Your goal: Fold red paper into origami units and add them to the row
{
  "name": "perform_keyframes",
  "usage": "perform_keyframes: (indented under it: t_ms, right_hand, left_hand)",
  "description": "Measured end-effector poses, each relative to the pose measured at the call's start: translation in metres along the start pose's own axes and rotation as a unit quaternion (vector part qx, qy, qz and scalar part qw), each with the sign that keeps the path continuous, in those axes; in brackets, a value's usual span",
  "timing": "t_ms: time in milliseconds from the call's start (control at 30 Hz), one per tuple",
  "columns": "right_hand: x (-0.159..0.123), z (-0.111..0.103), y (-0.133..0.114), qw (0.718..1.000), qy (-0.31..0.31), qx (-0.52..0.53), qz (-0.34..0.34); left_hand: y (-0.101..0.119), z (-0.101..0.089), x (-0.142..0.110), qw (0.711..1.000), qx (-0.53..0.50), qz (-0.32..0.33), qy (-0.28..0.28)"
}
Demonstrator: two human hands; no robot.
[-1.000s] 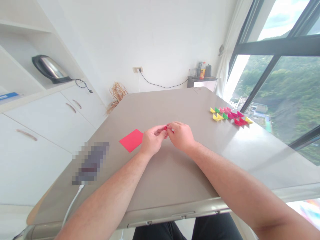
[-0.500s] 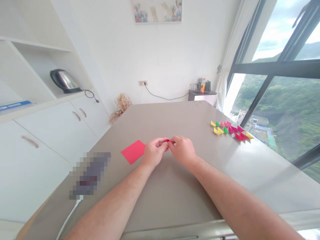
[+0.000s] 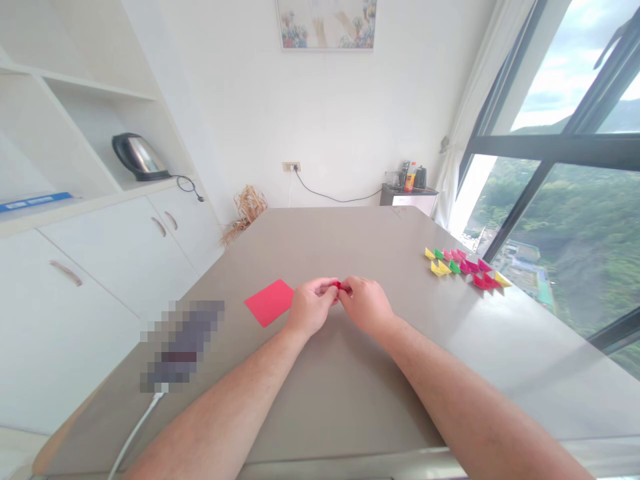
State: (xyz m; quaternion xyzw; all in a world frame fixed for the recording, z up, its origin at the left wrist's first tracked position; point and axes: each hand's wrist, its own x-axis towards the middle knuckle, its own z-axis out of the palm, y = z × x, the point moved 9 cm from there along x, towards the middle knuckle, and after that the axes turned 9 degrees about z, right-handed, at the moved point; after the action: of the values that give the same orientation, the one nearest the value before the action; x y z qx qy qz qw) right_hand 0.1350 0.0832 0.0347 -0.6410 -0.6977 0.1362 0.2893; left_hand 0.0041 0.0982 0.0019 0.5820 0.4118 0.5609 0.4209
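Observation:
Between my fingertips is a small piece of folded red paper (image 3: 337, 285), mostly covered by both hands. My left hand (image 3: 313, 305) pinches it from the left, thumb on the near side. From the right, my right hand (image 3: 366, 303) grips the same paper with thumb and fingers. A flat sheet of red paper (image 3: 270, 302) lies on the table just left of my left hand, its right corner tucked out of sight behind that hand. Several folded paper boats (image 3: 465, 267) in yellow, green, pink and red stand in two rows at the table's right side.
The grey table (image 3: 330, 240) spreads out ahead of me. A blurred-out dark object (image 3: 183, 347) with a white cable (image 3: 134, 427) lies at the left. An electric kettle (image 3: 143, 157) stands on the left shelf, and a window (image 3: 565, 220) borders the right.
The view has shifted slightly. Both hands stay together on the folded red paper, with only small finger movement; a little more red shows between the fingertips. The sheet and boats lie as before.

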Motion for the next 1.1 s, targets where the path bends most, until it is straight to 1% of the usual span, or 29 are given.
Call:
perform_keyframes:
  t_ms: [133,333,500,667,800,900,1100]
  right_hand:
    - [0.000,0.001,0.002,1.000,0.001,-0.020,0.004]
    - [0.001,0.003,0.000,0.997,-0.012,-0.072,-0.001]
    - [0.001,0.001,-0.003,0.996,0.009,-0.094,-0.010]
    - [-0.002,0.000,-0.002,0.998,0.028,-0.057,-0.010]
    - [-0.003,-0.005,-0.001,0.999,0.038,0.002,-0.013]
    - [-0.003,-0.007,-0.001,0.999,0.040,0.025,-0.020]
    - [-0.003,-0.006,0.001,0.997,0.045,0.051,-0.029]
  left_hand:
    - [-0.003,0.001,0.001,1.000,-0.003,-0.003,-0.005]
    - [-0.002,0.002,0.000,1.000,0.012,-0.012,-0.010]
    - [-0.003,0.004,-0.001,1.000,0.006,-0.018,-0.012]
    - [-0.003,0.003,-0.001,1.000,-0.019,-0.024,0.002]
    - [-0.004,-0.004,0.001,0.997,-0.056,-0.042,0.033]
    - [-0.004,-0.009,0.002,0.995,-0.065,-0.053,0.053]
    - [-0.002,-0.009,0.001,0.993,-0.079,-0.057,0.060]
